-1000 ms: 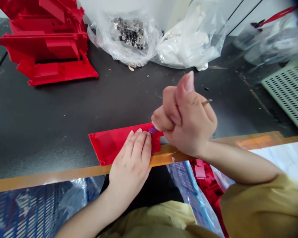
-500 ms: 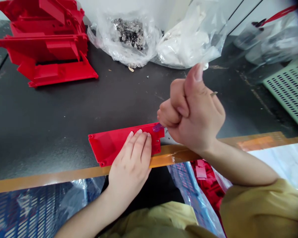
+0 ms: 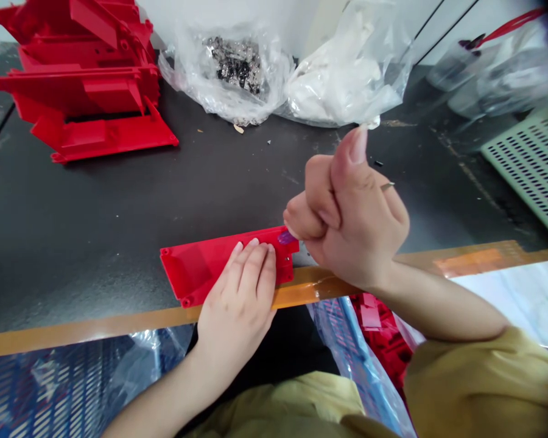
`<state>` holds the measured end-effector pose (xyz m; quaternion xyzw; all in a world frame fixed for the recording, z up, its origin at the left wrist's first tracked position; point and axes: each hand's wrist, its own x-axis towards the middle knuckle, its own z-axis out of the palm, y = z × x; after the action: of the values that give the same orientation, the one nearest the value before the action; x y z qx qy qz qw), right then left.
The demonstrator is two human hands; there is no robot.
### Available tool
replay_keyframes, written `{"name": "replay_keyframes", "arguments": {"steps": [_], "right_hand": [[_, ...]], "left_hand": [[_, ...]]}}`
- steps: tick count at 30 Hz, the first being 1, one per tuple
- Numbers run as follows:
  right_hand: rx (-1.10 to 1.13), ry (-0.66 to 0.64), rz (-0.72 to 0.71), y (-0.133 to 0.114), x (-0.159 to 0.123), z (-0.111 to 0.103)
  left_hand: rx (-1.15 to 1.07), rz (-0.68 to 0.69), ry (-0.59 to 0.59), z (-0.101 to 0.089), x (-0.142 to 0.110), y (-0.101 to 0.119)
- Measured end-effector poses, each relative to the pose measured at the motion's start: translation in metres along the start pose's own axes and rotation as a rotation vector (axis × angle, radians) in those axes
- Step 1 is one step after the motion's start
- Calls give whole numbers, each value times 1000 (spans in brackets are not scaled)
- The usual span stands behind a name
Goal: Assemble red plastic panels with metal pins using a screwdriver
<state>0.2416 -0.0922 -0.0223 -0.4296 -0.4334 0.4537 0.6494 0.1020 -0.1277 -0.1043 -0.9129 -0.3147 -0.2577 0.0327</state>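
A long red plastic panel (image 3: 189, 271) lies at the table's taped front edge. My left hand (image 3: 240, 283) rests flat across its middle, fingers stretched out and together. Above the panel's right end, my right hand (image 3: 351, 213) is closed in a fist with the thumb pointing up. It grips a slim tool whose purple translucent end (image 3: 284, 237) pokes out below the fist, over the panel. A thin metal tip (image 3: 387, 185) sticks out on the fist's other side. The fingers hide the rest of the tool, so its kind is unclear.
Red plastic housings (image 3: 105, 103) stand stacked at the back left. A clear bag of small dark metal parts (image 3: 237, 64) and a bag of white pieces (image 3: 333, 79) lie at the back. A green basket (image 3: 530, 155) is at right; red parts (image 3: 379, 334) lie below the edge.
My right fist has shifted slightly down and left, and the purple end sits a little lower. My left hand stays on the panel. A tiny black piece behind the right thumb now shows.
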Motion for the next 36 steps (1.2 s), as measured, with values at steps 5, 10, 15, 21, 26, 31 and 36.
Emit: {"name": "replay_keyframes", "arguments": {"steps": [5, 10, 15, 21, 26, 31, 36], "right_hand": [[-27, -42, -17, 1, 0, -2], [-62, -28, 17, -1, 0, -3], [-12, -30, 26, -3, -1, -1], [-64, -34, 14, -2, -3, 1], [-68, 10, 45, -2, -1, 1], [-98, 52, 58, -4, 0, 0], [-20, -14, 29, -2, -1, 1]], "left_hand": [[-4, -4, -11, 1, 0, 1], [-3, 7, -7, 0, 0, 0], [6, 8, -14, 0, 1, 0], [4, -1, -3, 0, 1, 0], [-1, -1, -10, -1, 1, 0], [2, 7, -20, -1, 2, 0], [1, 11, -24, -1, 1, 0]]}}
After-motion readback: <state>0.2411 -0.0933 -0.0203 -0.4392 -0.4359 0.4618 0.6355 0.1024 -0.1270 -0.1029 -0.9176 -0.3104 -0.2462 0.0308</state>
